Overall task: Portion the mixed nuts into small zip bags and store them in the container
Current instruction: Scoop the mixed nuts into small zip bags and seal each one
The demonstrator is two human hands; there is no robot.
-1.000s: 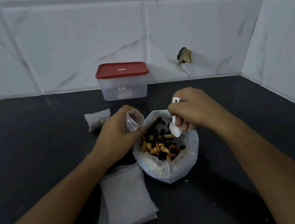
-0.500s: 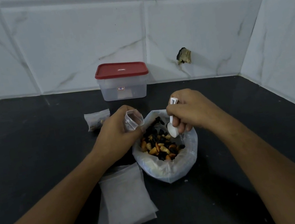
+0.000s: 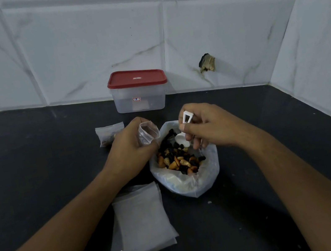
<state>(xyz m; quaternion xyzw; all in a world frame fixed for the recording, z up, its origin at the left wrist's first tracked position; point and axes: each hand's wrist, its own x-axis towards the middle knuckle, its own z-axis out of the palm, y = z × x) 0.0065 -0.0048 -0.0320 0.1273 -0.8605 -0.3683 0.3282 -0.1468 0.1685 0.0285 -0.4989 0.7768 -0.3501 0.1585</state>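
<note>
So the left hand [image 3: 129,147] has its grip curled round a small zip bag [image 3: 148,134], mouth held open, right next to the big bag [image 3: 192,182] of mixed nuts [image 3: 177,158] on the dark tabletop [image 3: 35,170]. The right hand [image 3: 209,126] pinches a white scoop [image 3: 182,139] by the handle, bowl down at the nuts, can't tell if it's touching. A filled little bag [image 3: 108,133] lies behind the left hand, and a stack of flat bags [image 3: 142,222] lies by the left forearm. The container [image 3: 140,101] sits by the wall with its red lid [image 3: 136,78] on.
</note>
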